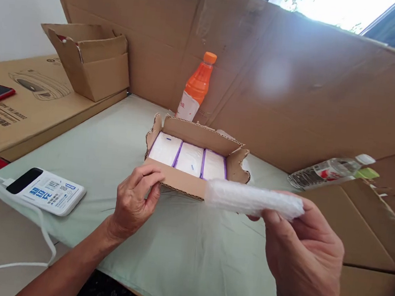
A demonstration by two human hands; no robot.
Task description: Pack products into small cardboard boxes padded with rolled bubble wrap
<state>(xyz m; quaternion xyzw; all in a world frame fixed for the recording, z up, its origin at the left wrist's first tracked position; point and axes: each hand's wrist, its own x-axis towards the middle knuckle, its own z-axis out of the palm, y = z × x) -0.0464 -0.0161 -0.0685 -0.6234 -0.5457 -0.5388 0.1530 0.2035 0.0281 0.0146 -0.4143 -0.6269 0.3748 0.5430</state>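
Nearest you, your right hand (307, 258) has its thumb and fingers closed on one end of a rolled strip of bubble wrap (248, 198), held up over the pale green cloth (236, 279). The strip's long axis runs crosswise, its free end pointing left from your fingers and overlapping the near right part of the open cardboard box (183, 180) in view; whether they touch, you cannot tell. The box lies ahead and left of that grip, roughly along the same line, so your left hand (136, 195) is the nearer one: its curled fingertips meet the near wall, though a pinch can't be confirmed. Inside sit three white packs (191, 158) edged in purple, side by side. Beyond stands an orange bottle (197, 84) before a tall cardboard panel (153, 30).
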